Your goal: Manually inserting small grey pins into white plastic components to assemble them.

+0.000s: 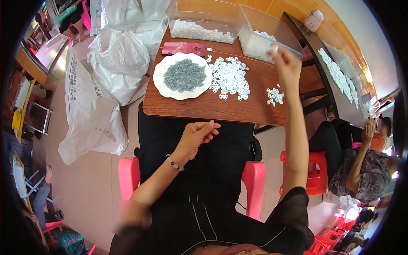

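Observation:
My right hand [287, 66] is raised at the near edge of the right-hand clear bin [293, 50], its fingers pinched together. A blurred whitish spot shows at the fingertips, too unclear to name. My left hand [196, 138] hovers over my lap just off the table's front edge. Its fingers are curled with the thumb pressed against them, and what they hold, if anything, is hidden. Small white oval pieces with holes lie in a large pile [231, 78] and a smaller pile [275, 96]. Beside the large pile, a white scalloped plate [159, 85] carries many small grey-green rods.
The brown table [187, 108] also holds a red phone [182, 49] and another clear bin [208, 36] of white pieces. White sacks [91, 114] stand on the left floor. At right, a person [361, 174] sits by a side table [340, 97] with more white pieces.

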`<state>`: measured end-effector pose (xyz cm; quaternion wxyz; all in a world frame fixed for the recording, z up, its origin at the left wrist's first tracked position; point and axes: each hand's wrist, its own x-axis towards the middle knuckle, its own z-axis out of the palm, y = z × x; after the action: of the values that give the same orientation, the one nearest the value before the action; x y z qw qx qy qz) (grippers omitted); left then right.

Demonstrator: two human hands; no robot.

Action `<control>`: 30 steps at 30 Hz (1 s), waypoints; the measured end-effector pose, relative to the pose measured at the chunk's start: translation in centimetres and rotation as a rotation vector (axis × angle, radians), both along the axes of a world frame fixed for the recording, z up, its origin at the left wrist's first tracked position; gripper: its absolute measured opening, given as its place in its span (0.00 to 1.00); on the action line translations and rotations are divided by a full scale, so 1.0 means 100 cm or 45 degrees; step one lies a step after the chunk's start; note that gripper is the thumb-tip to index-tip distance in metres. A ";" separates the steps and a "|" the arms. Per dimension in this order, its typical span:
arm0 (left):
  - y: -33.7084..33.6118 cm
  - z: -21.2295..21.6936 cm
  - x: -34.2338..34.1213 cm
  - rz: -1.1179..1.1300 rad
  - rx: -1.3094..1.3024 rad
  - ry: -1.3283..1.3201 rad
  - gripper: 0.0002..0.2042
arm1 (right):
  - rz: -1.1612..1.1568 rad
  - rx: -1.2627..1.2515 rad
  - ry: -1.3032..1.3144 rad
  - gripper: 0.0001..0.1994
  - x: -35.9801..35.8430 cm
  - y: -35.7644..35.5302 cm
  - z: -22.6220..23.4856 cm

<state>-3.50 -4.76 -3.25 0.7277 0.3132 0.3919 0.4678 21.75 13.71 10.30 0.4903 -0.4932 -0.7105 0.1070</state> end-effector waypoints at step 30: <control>-0.004 -0.011 0.005 -0.048 -0.096 0.014 0.12 | 0.022 -0.522 -0.542 0.08 0.005 0.019 -0.097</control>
<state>-3.00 -5.16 -4.31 0.7455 0.2954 0.4074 0.4371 22.24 15.59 0.59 0.2194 -0.5872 -0.7653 0.1465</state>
